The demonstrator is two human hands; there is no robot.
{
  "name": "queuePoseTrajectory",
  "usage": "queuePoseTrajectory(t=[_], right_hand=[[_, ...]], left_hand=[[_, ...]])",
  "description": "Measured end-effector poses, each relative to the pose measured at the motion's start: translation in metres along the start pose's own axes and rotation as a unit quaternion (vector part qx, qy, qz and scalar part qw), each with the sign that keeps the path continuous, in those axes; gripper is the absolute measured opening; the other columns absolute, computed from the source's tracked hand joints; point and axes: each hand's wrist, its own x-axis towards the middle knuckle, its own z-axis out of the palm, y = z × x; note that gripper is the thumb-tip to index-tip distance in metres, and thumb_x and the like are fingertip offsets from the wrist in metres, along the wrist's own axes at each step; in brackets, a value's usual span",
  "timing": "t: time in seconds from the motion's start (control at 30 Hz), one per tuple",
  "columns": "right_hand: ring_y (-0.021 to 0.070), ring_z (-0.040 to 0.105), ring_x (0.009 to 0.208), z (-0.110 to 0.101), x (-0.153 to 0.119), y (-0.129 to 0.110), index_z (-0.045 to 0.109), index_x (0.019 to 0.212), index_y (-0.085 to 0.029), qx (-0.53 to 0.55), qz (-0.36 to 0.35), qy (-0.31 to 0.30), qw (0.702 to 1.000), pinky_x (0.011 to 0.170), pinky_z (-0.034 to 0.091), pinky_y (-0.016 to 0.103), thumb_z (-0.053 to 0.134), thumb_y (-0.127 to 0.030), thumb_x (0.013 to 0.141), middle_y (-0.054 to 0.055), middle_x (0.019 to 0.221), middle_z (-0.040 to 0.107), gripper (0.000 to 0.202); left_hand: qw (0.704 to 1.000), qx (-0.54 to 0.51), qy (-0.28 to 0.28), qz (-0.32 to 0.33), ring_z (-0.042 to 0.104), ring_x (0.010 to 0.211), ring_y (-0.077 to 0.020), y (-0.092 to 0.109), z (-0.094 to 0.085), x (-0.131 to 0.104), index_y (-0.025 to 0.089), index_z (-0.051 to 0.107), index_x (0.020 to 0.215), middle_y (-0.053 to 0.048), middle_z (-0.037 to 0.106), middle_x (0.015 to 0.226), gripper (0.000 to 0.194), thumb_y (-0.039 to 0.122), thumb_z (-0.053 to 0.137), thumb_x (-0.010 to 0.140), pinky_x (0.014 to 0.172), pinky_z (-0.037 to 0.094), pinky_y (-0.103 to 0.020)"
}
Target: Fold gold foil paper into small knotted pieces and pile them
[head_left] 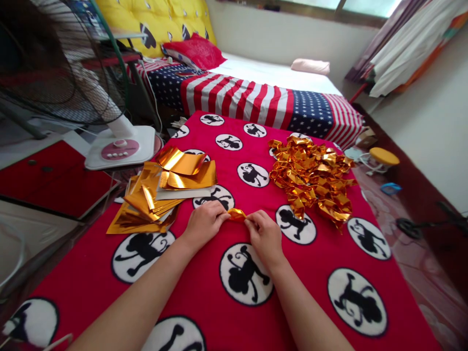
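Observation:
A small gold foil piece (237,214), narrowed at both ends, is held between my two hands above the red cloth with monkey prints (204,292). My left hand (208,219) pinches its left end. The right end is between the closed fingertips of my right hand (263,234). Flat gold foil sheets (146,207) lie in a loose, overlapping stack to the left of my left hand. On the right, beyond my right hand, is a heap of twisted gold foil pieces (310,173).
A fan (120,139) with a white base stands at the left edge, beside a red panel (54,175). Behind the table is a bed with a flag-patterned cover (241,100). A yellow stool (383,156) is on the floor at the right.

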Motion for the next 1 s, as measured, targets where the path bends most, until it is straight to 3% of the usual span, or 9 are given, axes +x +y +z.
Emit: queuePoseTrajectory(t=[0.27, 0.67, 1.0], right_hand=[[0.0161, 0.058, 0.071, 0.003, 0.004, -0.003, 0.063, 0.083, -0.022, -0.028, 0.034, 0.008, 0.999, 0.063, 0.038, 0.026, 0.056, -0.020, 0.088, 0.001, 0.080, 0.064, 0.009], [0.0142, 0.058, 0.069, 0.005, 0.009, -0.007, 0.061, 0.081, -0.021, -0.053, 0.088, 0.001, 0.995, 0.061, 0.036, 0.025, 0.058, -0.022, 0.084, -0.001, 0.078, 0.065, 0.004], [0.0168, 0.060, 0.075, 0.008, 0.010, -0.011, 0.063, 0.086, -0.019, -0.089, 0.101, -0.002, 0.991, 0.066, 0.035, 0.027, 0.055, -0.020, 0.085, 0.002, 0.083, 0.066, 0.008]], left_hand=[[0.997, 0.064, 0.004, -0.033, 0.061, 0.075, -0.0187, 0.006, 0.000, 0.005, 0.020, 0.064, 0.071, -0.003, 0.067, 0.079, 0.017, 0.026, 0.061, 0.086, 0.059, 0.037, -0.028], [0.993, 0.048, -0.001, -0.105, 0.060, 0.074, -0.0151, 0.007, 0.004, 0.005, 0.020, 0.065, 0.072, -0.001, 0.064, 0.090, 0.019, 0.034, 0.063, 0.084, 0.062, 0.038, -0.027], [0.989, 0.046, 0.039, -0.134, 0.060, 0.075, -0.0155, 0.007, 0.011, 0.005, 0.020, 0.064, 0.071, -0.001, 0.063, 0.089, 0.019, 0.034, 0.069, 0.081, 0.064, 0.039, -0.027]])
